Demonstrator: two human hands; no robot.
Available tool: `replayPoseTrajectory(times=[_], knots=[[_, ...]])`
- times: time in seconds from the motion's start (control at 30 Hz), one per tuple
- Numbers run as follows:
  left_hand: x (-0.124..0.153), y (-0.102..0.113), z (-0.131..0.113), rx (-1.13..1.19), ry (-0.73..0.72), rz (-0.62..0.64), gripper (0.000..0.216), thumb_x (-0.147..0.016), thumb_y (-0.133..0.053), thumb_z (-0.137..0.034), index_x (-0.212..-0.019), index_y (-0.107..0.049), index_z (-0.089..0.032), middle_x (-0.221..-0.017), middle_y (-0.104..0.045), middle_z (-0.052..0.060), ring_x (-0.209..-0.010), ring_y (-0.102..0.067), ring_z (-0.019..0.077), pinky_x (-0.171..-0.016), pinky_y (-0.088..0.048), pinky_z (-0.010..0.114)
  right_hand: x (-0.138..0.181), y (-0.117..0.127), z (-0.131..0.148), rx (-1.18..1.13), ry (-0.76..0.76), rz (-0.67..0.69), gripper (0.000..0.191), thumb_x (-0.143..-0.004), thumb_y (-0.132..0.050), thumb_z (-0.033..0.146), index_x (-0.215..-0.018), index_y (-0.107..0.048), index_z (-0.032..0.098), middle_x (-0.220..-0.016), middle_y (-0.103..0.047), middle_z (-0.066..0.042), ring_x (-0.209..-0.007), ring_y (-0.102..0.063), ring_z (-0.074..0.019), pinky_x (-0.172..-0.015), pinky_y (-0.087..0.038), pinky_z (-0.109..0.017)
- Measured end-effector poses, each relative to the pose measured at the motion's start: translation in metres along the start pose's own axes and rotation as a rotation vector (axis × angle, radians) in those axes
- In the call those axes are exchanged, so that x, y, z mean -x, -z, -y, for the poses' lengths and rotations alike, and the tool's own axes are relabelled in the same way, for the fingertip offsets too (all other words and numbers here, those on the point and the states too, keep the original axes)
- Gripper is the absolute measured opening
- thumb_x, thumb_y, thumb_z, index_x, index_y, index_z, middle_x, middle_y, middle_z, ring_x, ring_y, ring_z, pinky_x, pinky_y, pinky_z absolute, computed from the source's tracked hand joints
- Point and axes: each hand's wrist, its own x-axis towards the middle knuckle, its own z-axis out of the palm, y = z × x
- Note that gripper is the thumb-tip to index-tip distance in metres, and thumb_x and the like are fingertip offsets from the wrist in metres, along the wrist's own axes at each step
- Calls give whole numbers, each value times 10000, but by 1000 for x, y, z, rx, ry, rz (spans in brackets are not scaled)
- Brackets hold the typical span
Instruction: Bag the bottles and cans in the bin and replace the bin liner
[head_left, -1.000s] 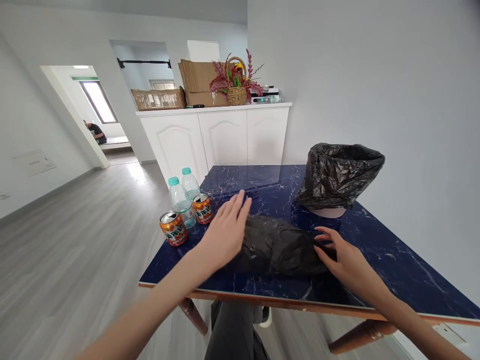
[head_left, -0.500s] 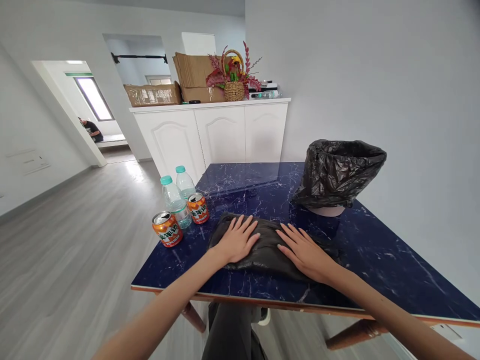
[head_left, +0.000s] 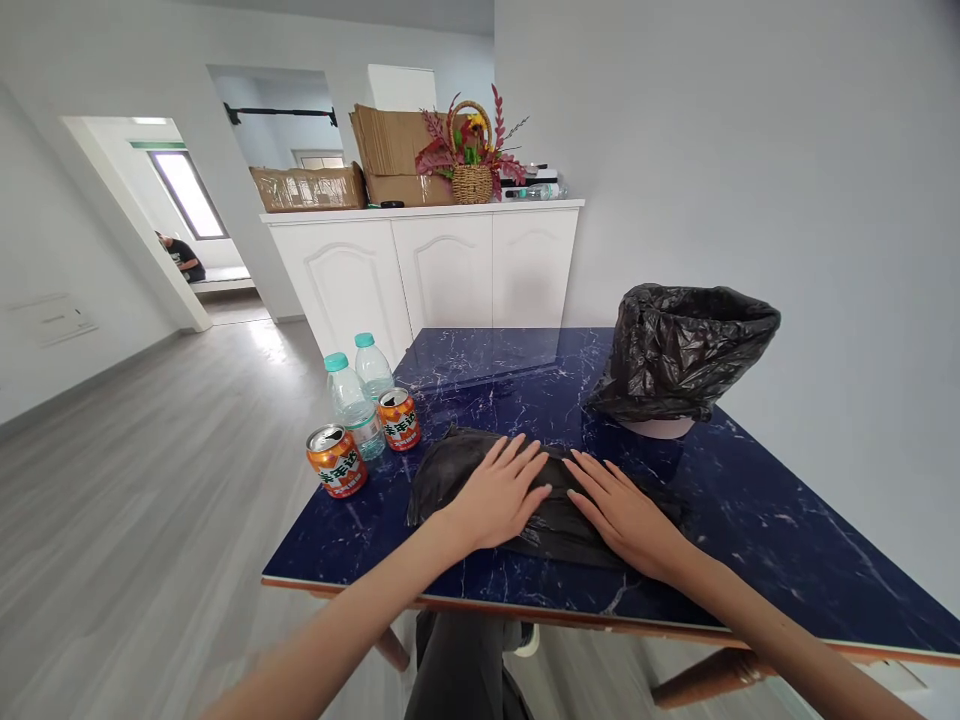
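Observation:
A flattened black plastic bag (head_left: 450, 470) lies on the dark blue marbled table (head_left: 750, 530), near its front edge. My left hand (head_left: 499, 495) lies flat on the bag's middle, fingers stretched out. My right hand (head_left: 626, 515) rests flat on the bag just to the right of it, fingers also extended. The fingertips of both hands nearly meet. Neither hand holds anything.
A small bin lined with a black bag (head_left: 679, 350) stands at the back right. Two orange cans (head_left: 336, 461) and two water bottles (head_left: 351, 400) stand at the table's left edge. A white cabinet (head_left: 427, 270) with boxes and a flower basket is behind. A person sits in the far room.
My left hand came down from the air onto the bag and slid right. My right hand moved left from the bag's right end. Both now press flat at the bag's middle.

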Motion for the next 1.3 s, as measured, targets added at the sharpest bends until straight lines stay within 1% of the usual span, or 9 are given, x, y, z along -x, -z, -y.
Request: replayPoseTrajectory(times=[0.2,0.3,0.4,0.57,0.77,0.9,1.0,1.17,1.3], knots=[[28,-16,11,70,61,98,639,-1131,-270,-557,-1664,-362,-217,-1740,-327,106,-1636,-237,289,-1320,-223,513,36,21,-12,15,9,78,588,-1128,-356,507,-1676,-344,294,-1738,-336,-57,-1619,-271,-261,-1325,-249,-570],[48,-6,33,72,80,123,630,-1131,-295,-547,-1643,-400,-195,-1737,-326,129,-1637,-226,290,-1320,-227,520,45,27,-21,-25,-9,147,591,-1132,-322,512,-1676,-343,282,-1743,-326,-62,-1622,-263,-247,-1326,-248,-549],[76,14,47,64,114,113,599,-1140,-313,-500,-1636,-406,-178,-1728,-339,143,-1631,-241,292,-1317,-251,533,48,30,-30,-43,-94,75,599,-1116,-333,551,-1637,-420,268,-1700,-421,-85,-1574,-389,-266,-1303,-311,-545],[131,39,51,66,126,11,540,-1131,-411,-418,-1633,-410,-220,-1703,-403,115,-1620,-280,260,-1315,-298,523,59,27,-59,13,-380,-195,691,-1019,-394,689,-1387,-641,158,-1306,-724,-201,-1239,-684,-389,-1091,-524,-612],[167,50,44,74,234,-4,549,-1112,-458,-454,-1614,-449,-231,-1661,-477,109,-1583,-371,282,-1280,-371,530,65,35,-82,-72,-372,-115,521,-950,-484,623,-1203,-688,216,-995,-768,-135,-949,-745,-347,-837,-616,-509],[175,61,28,92,176,-16,624,-1075,-537,-453,-1642,-387,-241,-1632,-523,103,-1560,-419,286,-1291,-350,542,43,48,-20,171,-318,-318,458,-1006,-422,436,-1301,-644,166,-1232,-697,-212,-1162,-666,-397,-970,-544,-607],[178,72,13,99,104,-66,661,-1020,-617,-419,-1620,-406,-236,-1533,-617,108,-1478,-525,291,-1287,-358,557,16,40,67,-8,-9,-164,472,-1024,-514,423,-1431,-588,196,-1426,-643,-172,-1328,-603,-330,-1121,-488,-530],[186,92,2,34,158,-265,535,-1022,-574,-299,-1545,-476,-242,-1435,-667,109,-1390,-590,293,-1253,-410,550,-23,-12,192,-119,206,91,1155,-796,-808,668,-1678,-287,135,-1712,-351,-215,-1593,-288,-434,-1280,-242,-674],[199,104,3,42,243,-355,439,-1049,-531,-253,-1487,-503,-252,-1425,-660,108,-1375,-592,280,-1181,-486,468,-25,-51,236,-128,155,16,989,-935,-746,399,-1713,-182,168,-1694,-399,-191,-1569,-371,-382,-1268,-310,-634]])
